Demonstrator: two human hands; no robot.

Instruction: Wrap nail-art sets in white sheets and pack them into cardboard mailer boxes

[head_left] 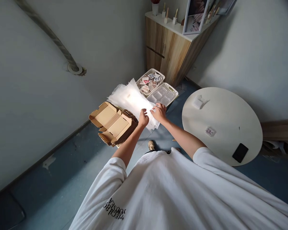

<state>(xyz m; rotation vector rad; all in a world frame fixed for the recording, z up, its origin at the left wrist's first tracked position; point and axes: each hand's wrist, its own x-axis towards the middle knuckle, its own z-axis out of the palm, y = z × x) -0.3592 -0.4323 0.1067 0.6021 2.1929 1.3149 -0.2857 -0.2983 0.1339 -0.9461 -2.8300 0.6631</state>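
A stack of thin white translucent sheets (126,95), perhaps bags, lies before me with uneven edges. My left hand (143,118) is over its near part, fingers curled in; whatever they hold, if anything, is too small to make out. On the right side of the stack, my right hand (159,112) has bent fingers pinching the edge of a sheet. Opened brown cardboard boxes (117,129) are piled left of my left hand. Just beyond my right hand is a white basket (176,95) of clear plastic cases (161,93).
Behind it, another white basket (162,76) holds several small printed packs. A round white table (220,108) to the right carries a black phone (240,152), a small clear case (210,131) and a white item (198,102). A wooden cabinet (168,44) stands at the back.
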